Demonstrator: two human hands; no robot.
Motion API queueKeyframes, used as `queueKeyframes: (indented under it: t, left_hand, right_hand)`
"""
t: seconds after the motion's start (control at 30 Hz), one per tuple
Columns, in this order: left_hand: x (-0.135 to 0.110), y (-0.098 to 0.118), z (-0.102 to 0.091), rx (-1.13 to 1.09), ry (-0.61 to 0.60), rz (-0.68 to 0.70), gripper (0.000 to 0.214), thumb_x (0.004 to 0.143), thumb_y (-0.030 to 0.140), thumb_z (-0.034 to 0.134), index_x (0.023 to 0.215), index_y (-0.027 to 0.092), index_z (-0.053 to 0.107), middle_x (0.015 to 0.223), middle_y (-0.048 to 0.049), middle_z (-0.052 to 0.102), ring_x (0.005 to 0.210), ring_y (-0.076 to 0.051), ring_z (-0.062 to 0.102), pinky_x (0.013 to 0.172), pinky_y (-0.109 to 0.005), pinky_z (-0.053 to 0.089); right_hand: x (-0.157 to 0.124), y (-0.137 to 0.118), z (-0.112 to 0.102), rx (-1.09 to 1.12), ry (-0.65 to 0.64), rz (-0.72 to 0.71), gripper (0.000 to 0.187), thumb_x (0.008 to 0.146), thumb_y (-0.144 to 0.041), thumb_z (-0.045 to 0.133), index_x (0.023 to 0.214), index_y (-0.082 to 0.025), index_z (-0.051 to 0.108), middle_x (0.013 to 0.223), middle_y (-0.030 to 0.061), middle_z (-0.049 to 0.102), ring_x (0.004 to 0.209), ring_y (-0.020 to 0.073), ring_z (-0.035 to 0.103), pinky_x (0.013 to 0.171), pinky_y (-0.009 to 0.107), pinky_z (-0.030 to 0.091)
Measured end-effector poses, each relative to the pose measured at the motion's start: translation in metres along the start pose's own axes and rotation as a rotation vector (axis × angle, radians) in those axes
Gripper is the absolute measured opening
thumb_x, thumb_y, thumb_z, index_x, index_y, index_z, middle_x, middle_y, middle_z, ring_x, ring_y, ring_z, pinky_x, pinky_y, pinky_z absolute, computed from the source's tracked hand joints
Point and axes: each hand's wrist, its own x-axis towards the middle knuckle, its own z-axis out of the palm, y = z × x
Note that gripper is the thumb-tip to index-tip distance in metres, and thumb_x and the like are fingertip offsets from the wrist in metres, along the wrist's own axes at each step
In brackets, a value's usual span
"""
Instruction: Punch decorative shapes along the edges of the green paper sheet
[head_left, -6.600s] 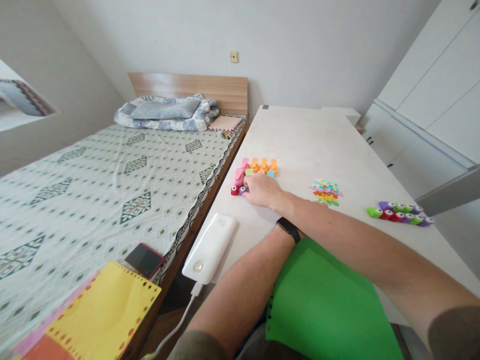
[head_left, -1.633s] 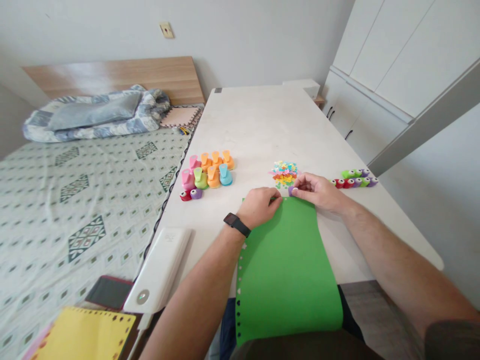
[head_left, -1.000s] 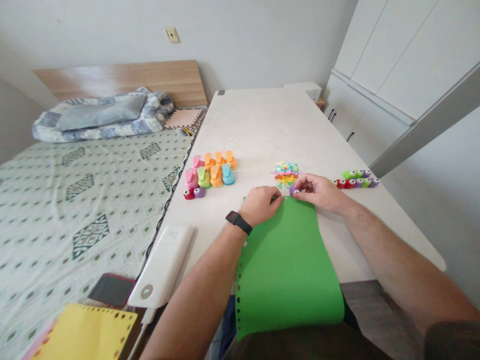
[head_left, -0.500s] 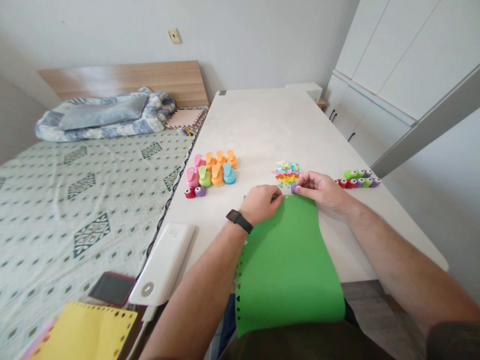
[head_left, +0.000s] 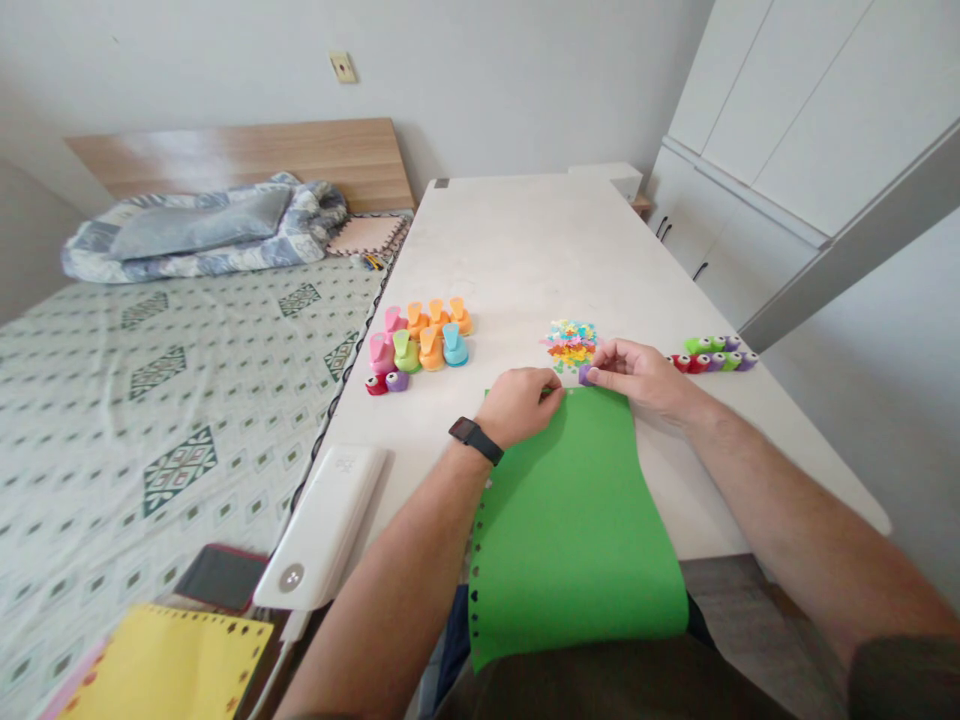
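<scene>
White table runs up the middle of the frame, with a patterned bed on the left. Nearest, lower centre: green paper, lower end hanging past the near table edge. Its left side carries a run of punched holes; I'd call that side done. Right side shows none. Yellow paper, lower left, has holes along its top and right sides. Phone sits just above it, power bank to the right of that.

Mid-frame: left hand pinches the green paper's top edge, fingers curled. Right hand has thumb and fingers closed on a purple punch, which sits at that same edge. Small hole visible between the hands, so top edge looks partway; can't check the stretch under the left hand.

Just beyond: heap of paper cutouts. Punches not in hand: big punches left of centre, small punches at right. Cabinet, upper right.
</scene>
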Motion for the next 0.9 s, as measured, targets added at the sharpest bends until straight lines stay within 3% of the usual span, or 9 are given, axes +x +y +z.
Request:
queueKeyframes:
  t: [0.9]
  left_hand:
    - [-0.001,0.003,0.0005,-0.002,0.03,-0.007,0.023,0.096,0.031,0.053,0.089,0.019,0.071,0.087,-0.005,0.076,0.076,-0.018,0.068,0.069,-0.029,0.045]
  right_hand:
    - [0.0006,0.0019,0.0007,-0.03,-0.018,-0.002,0.033,0.077,-0.042,0.085,0.094,-0.022,0.065,0.089,0.0024,0.072,0.078,0.0173,0.066,0.073,0.033,0.053]
